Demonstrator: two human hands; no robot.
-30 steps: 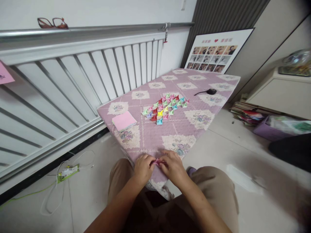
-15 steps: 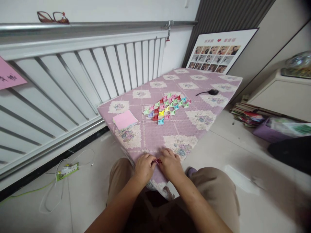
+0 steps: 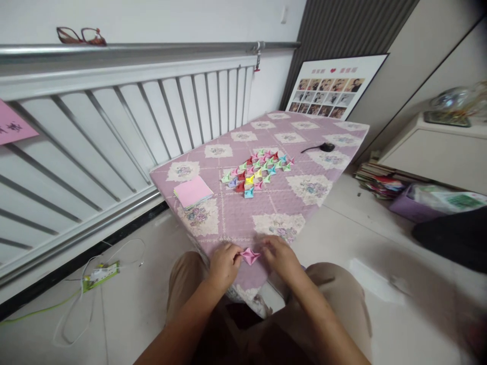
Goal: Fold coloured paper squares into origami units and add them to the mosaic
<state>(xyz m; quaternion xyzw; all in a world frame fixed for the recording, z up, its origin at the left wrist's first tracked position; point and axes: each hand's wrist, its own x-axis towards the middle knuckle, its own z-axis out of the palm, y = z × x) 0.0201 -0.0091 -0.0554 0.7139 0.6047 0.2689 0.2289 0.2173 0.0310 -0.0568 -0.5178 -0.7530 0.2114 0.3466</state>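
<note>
Pink folded paper, seemingly almost shaped, lies on the surface, one tip pinched by the left hand; the right hand is loosely spread just beside. Beyond, many folded pieces are grouped; square sheets look unused.

Origami piece on table, near corner, between left hand and right hand. Origami rows behind; paper stack left of rows. Corded object farther back, right. Radiator along table's left; photo board behind far end. Eyeglasses on pipe above radiator.
</note>
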